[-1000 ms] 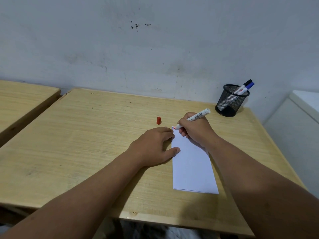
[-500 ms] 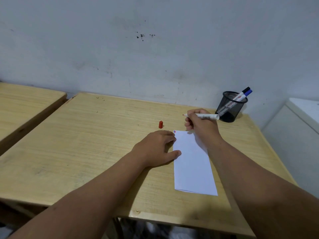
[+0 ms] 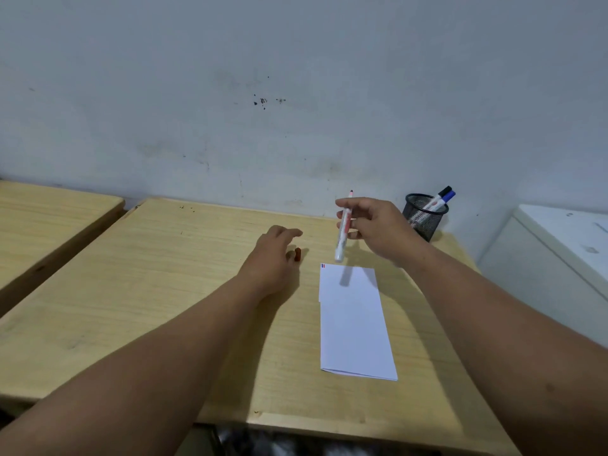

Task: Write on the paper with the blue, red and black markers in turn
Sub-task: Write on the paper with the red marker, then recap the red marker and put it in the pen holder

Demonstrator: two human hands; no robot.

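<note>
Paper: folded white sheet of paper (image 3: pixel 355 320) lying flat on the pale wooden table (image 3: pixel 164 291), right of centre, its fold towards the near edge; a small blue and red mark (image 3: pixel 323 265) sits at its far left corner.
Red marker: uncapped white-barrelled marker with a red tip (image 3: pixel 342 230), held nearly upright in the air above the paper's far edge, tip pointing up, blunt end down; its shadow falls on the sheet.
Right hand: right hand (image 3: pixel 378 228) raised off the table, thumb and fingers pinching the marker's barrel around the middle.
Red cap: small red marker cap (image 3: pixel 298 254) lying on the table left of the paper's far corner.
Left hand: left hand (image 3: pixel 274 258) palm down, fingers loosely spread, holding nothing; its fingertips are right at the cap, though whether they touch it is unclear.
Holder: black wire-mesh pen cup (image 3: pixel 424 215) at the far right of the table, near the wall, well apart from the paper.
Other markers: blue-capped marker (image 3: pixel 447 196) and black-capped marker (image 3: pixel 443 191) leaning in the cup, caps up.
</note>
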